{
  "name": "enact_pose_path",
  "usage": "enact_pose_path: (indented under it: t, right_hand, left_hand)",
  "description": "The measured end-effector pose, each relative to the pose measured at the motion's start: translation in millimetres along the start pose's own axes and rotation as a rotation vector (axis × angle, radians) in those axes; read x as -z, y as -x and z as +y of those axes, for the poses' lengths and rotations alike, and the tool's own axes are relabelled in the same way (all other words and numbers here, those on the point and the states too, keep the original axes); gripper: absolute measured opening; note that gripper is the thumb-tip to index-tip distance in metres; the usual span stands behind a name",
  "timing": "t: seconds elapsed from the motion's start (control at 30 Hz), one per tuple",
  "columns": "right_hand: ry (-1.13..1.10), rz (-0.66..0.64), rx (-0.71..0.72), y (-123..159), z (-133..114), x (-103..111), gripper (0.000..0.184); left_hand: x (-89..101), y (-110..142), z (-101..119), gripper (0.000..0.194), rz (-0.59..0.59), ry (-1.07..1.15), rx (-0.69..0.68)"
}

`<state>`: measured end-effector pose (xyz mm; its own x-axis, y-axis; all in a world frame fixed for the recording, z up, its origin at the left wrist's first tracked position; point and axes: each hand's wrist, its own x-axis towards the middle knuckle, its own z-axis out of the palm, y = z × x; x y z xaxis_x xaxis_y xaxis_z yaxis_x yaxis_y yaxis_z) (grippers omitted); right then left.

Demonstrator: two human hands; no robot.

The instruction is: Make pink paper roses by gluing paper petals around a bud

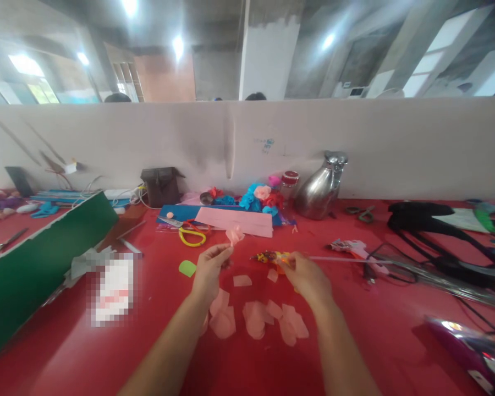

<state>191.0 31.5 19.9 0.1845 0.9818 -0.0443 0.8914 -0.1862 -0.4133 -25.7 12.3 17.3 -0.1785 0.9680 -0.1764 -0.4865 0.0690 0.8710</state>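
My left hand [212,267] is closed, pinching a pink paper flower [235,235] upright between thumb and fingers. My right hand [305,273] has its fingers curled on a small yellow-and-dark patterned object [268,256], whose kind I cannot make out. Below and between the hands, several pink paper petals [253,319] lie on the red table, some overlapping. A single pink petal [242,281] rests just right of my left hand. To that hand's left is a green paper piece [187,268].
Yellow-handled scissors [192,236] lie beside a pink paper sheet [239,220]. Behind are blue and red paper flowers [256,198], a lidded jar [289,184] and a metal jug [322,187]. An iron [470,352] sits front right; a green board [53,269] stands left.
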Motion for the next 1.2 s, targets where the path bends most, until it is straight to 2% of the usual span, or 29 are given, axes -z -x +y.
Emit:
enact_pose_path:
  t: [0.1,0.2,0.43,0.63,0.8,0.9,0.97,1.03,1.1,1.2]
  right_hand:
    - [-0.031,-0.048,-0.023,-9.2,10.1,-9.7,0.026]
    - [-0.121,-0.026,-0.020,-18.3,19.3,-17.3,0.016]
    - [-0.288,-0.096,0.004,-24.9,32.8,-20.5,0.013]
    - [-0.342,-0.088,0.025,-26.1,30.6,-22.8,0.019]
    - [-0.278,-0.092,0.037,-25.4,28.2,-21.8,0.017]
    - [-0.274,-0.087,0.022,-24.4,27.3,-19.7,0.010]
    - [-0.297,-0.045,0.017,-23.2,24.5,-17.9,0.013]
    - [-0.390,0.040,0.007,-20.7,19.3,-15.6,0.023]
    - [-0.599,0.082,-0.001,-16.4,12.0,-11.8,0.033]
    - [-0.999,-0.017,-0.018,-7.6,-0.8,-2.0,0.043]
  left_hand:
    - [0.0,0.0,-0.7,0.029,-0.003,0.006,0.023]
    - [1.0,-1.4,-1.7,0.031,-0.014,0.027,0.074]
    - [4.8,-6.6,-1.3,0.032,0.021,0.157,0.149]
    - [6.7,-8.1,-0.2,0.032,0.038,0.164,0.144]
    - [9.6,-9.3,-0.3,0.037,0.054,0.082,0.172]
    - [11.1,-10.2,-0.8,0.038,0.016,0.094,0.163]
    - [11.3,-9.9,-0.8,0.037,-0.055,0.138,0.139]
    - [10.8,-8.7,-0.3,0.035,-0.131,0.181,0.101]
    - [9.8,-7.0,0.8,0.031,-0.183,0.214,0.068]
    - [8.1,-5.1,2.1,0.028,-0.231,0.239,0.038]
